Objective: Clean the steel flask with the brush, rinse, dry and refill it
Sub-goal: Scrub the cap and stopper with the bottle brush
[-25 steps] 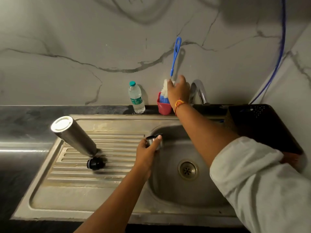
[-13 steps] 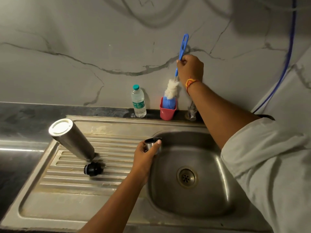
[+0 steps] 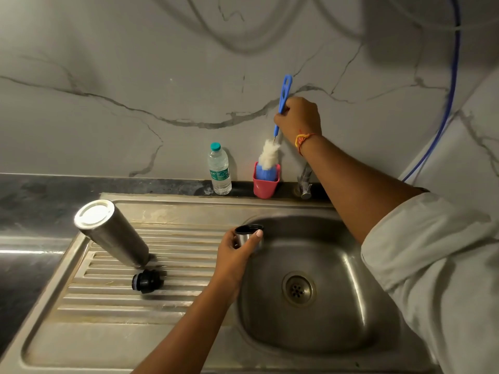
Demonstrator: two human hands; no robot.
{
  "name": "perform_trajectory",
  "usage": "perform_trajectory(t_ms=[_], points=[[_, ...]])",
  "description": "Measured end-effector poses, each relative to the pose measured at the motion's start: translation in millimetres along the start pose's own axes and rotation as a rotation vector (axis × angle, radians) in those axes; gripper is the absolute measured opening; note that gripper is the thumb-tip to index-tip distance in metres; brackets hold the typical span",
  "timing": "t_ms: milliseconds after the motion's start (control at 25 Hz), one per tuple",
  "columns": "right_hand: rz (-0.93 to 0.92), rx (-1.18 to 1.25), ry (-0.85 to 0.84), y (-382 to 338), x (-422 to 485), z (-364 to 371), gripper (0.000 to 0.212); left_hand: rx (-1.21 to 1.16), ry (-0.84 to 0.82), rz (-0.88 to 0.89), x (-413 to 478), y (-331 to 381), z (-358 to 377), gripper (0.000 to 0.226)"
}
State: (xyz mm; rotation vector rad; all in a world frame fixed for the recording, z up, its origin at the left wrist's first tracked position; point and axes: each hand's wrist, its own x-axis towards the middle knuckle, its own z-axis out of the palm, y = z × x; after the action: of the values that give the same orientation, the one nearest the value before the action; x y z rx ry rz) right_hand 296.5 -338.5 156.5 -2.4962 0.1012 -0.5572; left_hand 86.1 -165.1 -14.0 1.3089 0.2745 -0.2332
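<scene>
Two hands over a steel sink point(image 3: 108, 346). Right hand point(image 3: 298, 118) raised near the marble wall, fingers curled tight round the blue handle of the bottle brush point(image 3: 284, 90). White bristles reaching down to the rim of a red cup point(image 3: 266, 188), with something blue inside the cup, possibly the brush's tip. Orange thread point(image 3: 303, 139) round that wrist. Left hand point(image 3: 235, 257) at the left rim of the basin, fingers and thumb wrapped round a small steel cap point(image 3: 244, 236), open side up. Steel flask point(image 3: 112, 232) on the ribbed drainboard, well left of the basin, mouth down, base up, tilted toward the left. Black stopper point(image 3: 147, 281) lying just beside the flask's mouth, apart from it. Plastic water bottle point(image 3: 219, 170) with a teal cap upright on the dark worktop point(image 3: 32, 195) behind the sink, just left of the red cup. Tap point(image 3: 305, 182) on the cup's right, partly hidden by the forearm.
</scene>
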Motion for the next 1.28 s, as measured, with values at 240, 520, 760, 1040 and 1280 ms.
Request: perform_trajectory(t_ms=[240,520,760,1040,1280], points=[[-0.020,0.073,0.046,-2,-9,-7,0.011,-0.005,0.002,-0.003,-3,0,-3,0.052],[-0.088,0.194,0.188,-21,-14,-39,0.016,-0.018,0.000,0.008,-11,5,-4,0.054],[-0.151,0.201,0.228,-31,-26,-52,0.014,-0.009,-0.002,0.022,-21,9,-3,0.049],[-0.183,0.175,0.197,-26,-44,-47,0.018,-0.007,-0.006,0.018,-27,10,-5,0.062],[-0.257,0.211,0.226,-26,-83,-53,0.020,-0.124,0.000,-0.050,-23,18,-14,0.054]])
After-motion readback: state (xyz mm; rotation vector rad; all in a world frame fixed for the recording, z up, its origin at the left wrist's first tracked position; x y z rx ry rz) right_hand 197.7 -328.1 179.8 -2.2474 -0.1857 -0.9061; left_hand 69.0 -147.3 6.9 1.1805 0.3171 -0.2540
